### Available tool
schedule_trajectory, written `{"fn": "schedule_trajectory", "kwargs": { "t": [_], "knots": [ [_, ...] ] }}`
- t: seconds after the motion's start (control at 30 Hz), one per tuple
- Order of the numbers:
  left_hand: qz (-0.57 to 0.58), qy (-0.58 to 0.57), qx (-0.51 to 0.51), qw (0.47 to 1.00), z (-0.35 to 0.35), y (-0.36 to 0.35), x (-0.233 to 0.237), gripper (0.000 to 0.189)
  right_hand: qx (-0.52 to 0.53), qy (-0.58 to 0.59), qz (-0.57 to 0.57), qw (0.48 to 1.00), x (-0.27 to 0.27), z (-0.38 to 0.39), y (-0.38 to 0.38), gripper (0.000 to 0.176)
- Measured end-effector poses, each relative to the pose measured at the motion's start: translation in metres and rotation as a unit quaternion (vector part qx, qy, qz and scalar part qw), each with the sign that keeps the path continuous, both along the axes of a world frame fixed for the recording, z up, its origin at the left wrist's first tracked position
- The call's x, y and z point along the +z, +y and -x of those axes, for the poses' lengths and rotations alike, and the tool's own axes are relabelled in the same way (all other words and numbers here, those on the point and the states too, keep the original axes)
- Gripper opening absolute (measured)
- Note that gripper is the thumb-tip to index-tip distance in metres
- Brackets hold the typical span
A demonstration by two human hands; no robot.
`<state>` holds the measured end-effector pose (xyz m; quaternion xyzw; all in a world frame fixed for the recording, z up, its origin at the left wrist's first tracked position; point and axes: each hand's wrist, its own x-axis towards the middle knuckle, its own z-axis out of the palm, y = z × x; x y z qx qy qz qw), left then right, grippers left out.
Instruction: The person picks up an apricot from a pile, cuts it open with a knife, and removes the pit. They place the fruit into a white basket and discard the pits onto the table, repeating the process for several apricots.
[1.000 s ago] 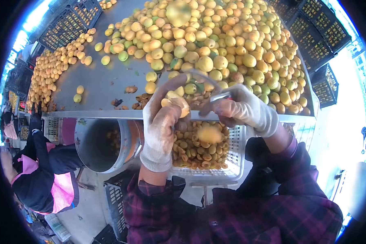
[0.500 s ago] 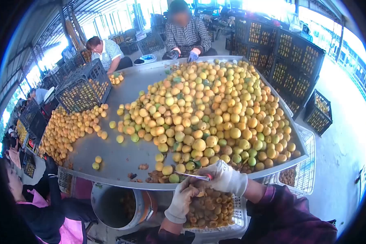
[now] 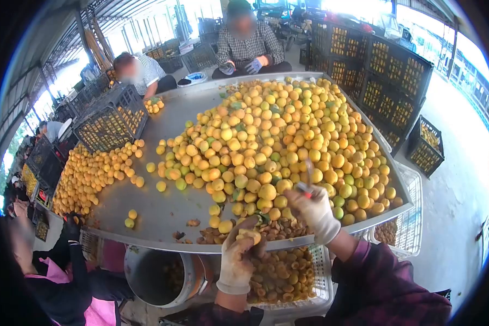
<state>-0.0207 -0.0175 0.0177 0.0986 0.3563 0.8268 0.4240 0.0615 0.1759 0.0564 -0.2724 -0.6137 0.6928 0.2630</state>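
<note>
My left hand point(image 3: 238, 255), in a pale work glove, is closed around an apricot piece point(image 3: 249, 235) with orange flesh showing, over the table's near edge. My right hand point(image 3: 316, 213), also gloved, grips a small knife point(image 3: 309, 173) with a red handle, its blade pointing up over the fruit. A large heap of apricots point(image 3: 266, 146), yellow-orange with some green ones, lies on the metal table point(image 3: 163, 220). Brown pits point(image 3: 281, 229) are gathered at the near edge between my hands. Below them, a white basket point(image 3: 325, 285) holds opened apricot pieces point(image 3: 282, 271).
A white bucket point(image 3: 186, 274) stands below the table edge, left of the basket. A black crate point(image 3: 111, 122) and a second apricot pile point(image 3: 92, 176) are at the table's left. Stacked crates point(image 3: 383, 76) stand at the right. Co-workers sit at the far side and left.
My hands have moved apart. My right hand has lifted the knife away and turned its blade upward, while the left has stayed near the edge with the apricot piece.
</note>
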Motion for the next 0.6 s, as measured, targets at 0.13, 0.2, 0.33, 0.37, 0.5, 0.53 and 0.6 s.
{"fn": "schedule_trajectory", "kwargs": {
  "t": [0.13, 0.2, 0.33, 0.37, 0.5, 0.53, 0.6],
  "knots": [
    [0.058, 0.037, 0.05, 0.996, -0.004, 0.006, 0.009, 0.056, 0.018, 0.215, 0.142, 0.966, -0.022, 0.0, 0.011, 0.047],
    [0.073, 0.063, 0.064, 0.993, -0.002, 0.008, 0.007, 0.056, 0.024, 0.132, -0.052, 0.99, -0.023, 0.004, 0.013, 0.068],
    [0.077, 0.125, 0.056, 0.988, -0.003, 0.004, -0.001, 0.059, 0.105, 0.002, -0.072, 0.992, 0.0, -0.015, 0.0, 0.077],
    [0.08, 0.121, 0.059, 0.988, -0.002, 0.005, -0.002, 0.06, 0.104, -0.001, -0.07, 0.992, -0.002, -0.015, -0.001, 0.077],
    [0.094, 0.12, 0.064, 0.986, -0.003, 0.007, -0.001, 0.057, 0.076, 0.034, -0.069, 0.994, -0.005, -0.009, -0.015, 0.046],
    [0.095, 0.118, 0.061, 0.987, -0.004, 0.008, 0.0, 0.057, 0.071, 0.055, -0.043, 0.995, -0.005, -0.009, -0.017, 0.035],
    [0.119, 0.141, 0.091, 0.979, -0.005, 0.01, 0.001, 0.055, 0.063, 0.059, 0.024, 0.996, -0.005, -0.011, -0.021, 0.028]
  ]
}}
